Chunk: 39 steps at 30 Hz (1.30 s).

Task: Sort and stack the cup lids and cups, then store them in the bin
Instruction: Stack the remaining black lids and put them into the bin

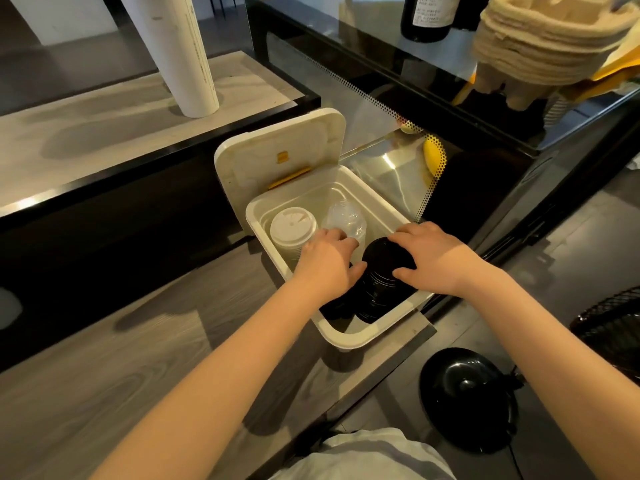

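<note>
As the right grip clamps the black lid stack to seat it at 5 o'clock in the bin — the left grip state is indeterminate.

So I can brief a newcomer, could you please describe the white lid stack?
Find the white bin, cover flipped open, on the grey wood-grain surface. In its far-left corner stands the white lid stack. Unlike the clear stack and black stack nearby, it is opaque white.

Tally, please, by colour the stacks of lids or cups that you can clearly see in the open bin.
White stack: 1
Clear stack: 1
Black stack: 1
Total: 3
The dark mass under the left hand is too hidden to count.
</note>
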Tool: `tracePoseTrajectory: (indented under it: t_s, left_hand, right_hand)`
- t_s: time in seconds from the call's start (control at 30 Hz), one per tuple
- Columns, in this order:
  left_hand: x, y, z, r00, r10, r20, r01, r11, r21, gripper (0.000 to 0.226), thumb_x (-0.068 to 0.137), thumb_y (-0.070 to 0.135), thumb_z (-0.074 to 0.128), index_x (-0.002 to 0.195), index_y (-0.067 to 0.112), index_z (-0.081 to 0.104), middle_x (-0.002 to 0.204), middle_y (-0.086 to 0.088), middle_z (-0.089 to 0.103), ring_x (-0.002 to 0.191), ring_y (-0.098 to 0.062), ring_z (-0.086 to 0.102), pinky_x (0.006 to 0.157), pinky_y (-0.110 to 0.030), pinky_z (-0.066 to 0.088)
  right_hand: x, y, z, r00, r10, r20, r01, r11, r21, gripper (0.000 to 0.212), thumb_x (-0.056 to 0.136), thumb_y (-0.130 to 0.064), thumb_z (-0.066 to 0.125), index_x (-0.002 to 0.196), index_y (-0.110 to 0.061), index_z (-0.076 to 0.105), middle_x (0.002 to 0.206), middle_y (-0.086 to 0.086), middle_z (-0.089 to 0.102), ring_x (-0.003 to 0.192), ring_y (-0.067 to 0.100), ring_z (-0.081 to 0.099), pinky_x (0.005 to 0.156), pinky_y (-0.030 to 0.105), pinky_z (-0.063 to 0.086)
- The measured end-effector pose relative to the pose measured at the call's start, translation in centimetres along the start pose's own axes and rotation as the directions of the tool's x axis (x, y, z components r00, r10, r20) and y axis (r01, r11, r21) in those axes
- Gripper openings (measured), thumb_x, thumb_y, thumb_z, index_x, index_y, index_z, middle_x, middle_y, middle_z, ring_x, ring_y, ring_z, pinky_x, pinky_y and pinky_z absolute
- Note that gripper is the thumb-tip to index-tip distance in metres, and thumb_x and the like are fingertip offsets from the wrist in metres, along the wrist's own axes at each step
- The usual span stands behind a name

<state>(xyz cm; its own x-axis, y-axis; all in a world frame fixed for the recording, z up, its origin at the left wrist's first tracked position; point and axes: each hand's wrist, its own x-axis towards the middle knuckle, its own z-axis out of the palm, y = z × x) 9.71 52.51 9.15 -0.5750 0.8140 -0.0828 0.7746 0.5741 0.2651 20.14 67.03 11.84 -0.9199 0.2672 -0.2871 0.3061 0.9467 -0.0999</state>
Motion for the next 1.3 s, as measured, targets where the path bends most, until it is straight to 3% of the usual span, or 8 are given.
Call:
tracePoseTrajectory:
  t_s: [0.33,0.4,0.57,0.7,0.83,1.0,1.17,1.3]
  left_hand:
    - [-5.3,-5.5,-4.7,0.990,-0.069,-0.123,0.084,0.989,0.119,0.044,0.091,0.042,0.050,0.124,0.014,0.054,0.126,-0.003,0.055,0.120,-0.024,0.046,0.093,-0.040,0.041]
    - [-7.9,-7.7,-5.4,0.978,-0.145,-0.151,0.157,0.985,0.073,0.041,0.091,0.042,0.050,0.122,0.016,0.055,0.120,-0.003,0.059,0.115,-0.023,0.050,0.090,-0.038,0.043]
    - [-16.7,-14.2,-5.3,0.916,-0.375,-0.140,0.359,0.925,-0.125,0.049,0.094,0.040,0.049,0.137,0.018,0.044,0.136,0.001,0.051,0.126,-0.017,0.045,0.104,-0.036,0.039]
    - [-24.5,-19.9,-3.1,0.852,-0.512,-0.106,0.481,0.847,-0.228,0.045,0.093,0.033,0.052,0.133,0.012,0.049,0.136,-0.004,0.051,0.127,-0.019,0.045,0.106,-0.031,0.034]
    - [-31.8,-25.7,-0.2,0.745,-0.668,-0.009,0.631,0.708,-0.318,0.044,0.092,0.031,0.054,0.132,0.011,0.050,0.136,-0.006,0.048,0.122,-0.023,0.048,0.102,-0.033,0.038]
    - [-39.3,-32.6,3.0,0.576,-0.817,0.036,0.778,0.534,-0.330,0.050,0.091,0.028,0.057,0.136,0.009,0.045,0.142,-0.009,0.042,0.129,-0.026,0.039,0.106,-0.029,0.029]
    - [-47.0,-39.0,4.4,0.306,-0.950,0.060,0.927,0.283,-0.246,0.070,0.088,0.038,0.059,0.144,0.013,0.025,0.152,-0.009,0.021,0.138,-0.032,0.020,0.107,-0.041,0.032]
    - [-51.6,-42.5,5.4,0.109,-0.990,0.092,0.950,0.076,-0.303,0.102,0.076,0.049,0.070,0.150,0.014,0.009,0.156,-0.016,0.008,0.144,-0.034,0.006,0.112,-0.049,0.022]
  right_hand:
    - [1.0,-6.7,-1.4,0.965,-0.125,-0.229,0.145,0.987,0.072,0.049,0.092,-0.037,0.052,0.138,-0.022,0.043,0.138,-0.002,0.047,0.126,0.021,0.042,0.099,0.039,0.042]
    - [1.3,-9.6,-1.5,0.952,-0.174,-0.251,0.202,0.975,0.090,0.047,0.093,-0.036,0.052,0.137,-0.022,0.044,0.134,-0.001,0.053,0.120,0.021,0.050,0.092,0.034,0.044]
    - [1.7,-18.1,0.3,0.909,-0.322,-0.264,0.356,0.930,0.089,0.041,0.094,-0.035,0.051,0.134,-0.024,0.047,0.125,-0.003,0.059,0.109,0.017,0.057,0.080,0.028,0.044]
    - [1.9,-26.0,3.3,0.891,-0.428,-0.150,0.445,0.889,0.108,0.038,0.094,-0.034,0.051,0.131,-0.024,0.050,0.122,-0.005,0.060,0.109,0.015,0.056,0.078,0.025,0.041]
    - [1.9,-33.9,7.0,0.863,-0.503,-0.044,0.504,0.854,0.129,0.037,0.093,-0.033,0.051,0.129,-0.024,0.051,0.121,-0.003,0.060,0.108,0.017,0.057,0.079,0.029,0.043]
    - [1.5,-43.6,11.0,0.820,-0.569,0.056,0.564,0.821,0.086,0.031,0.094,-0.032,0.048,0.122,-0.023,0.056,0.121,0.001,0.060,0.109,0.022,0.056,0.081,0.032,0.047]
    - [0.6,-52.6,14.6,0.761,-0.628,0.164,0.626,0.777,0.068,0.035,0.093,-0.032,0.048,0.126,-0.022,0.055,0.128,0.002,0.057,0.114,0.022,0.054,0.088,0.036,0.049]
    - [0.2,-56.6,16.3,0.740,-0.646,0.187,0.649,0.759,0.057,0.036,0.093,-0.031,0.048,0.128,-0.022,0.053,0.126,0.004,0.058,0.113,0.024,0.055,0.085,0.034,0.047]
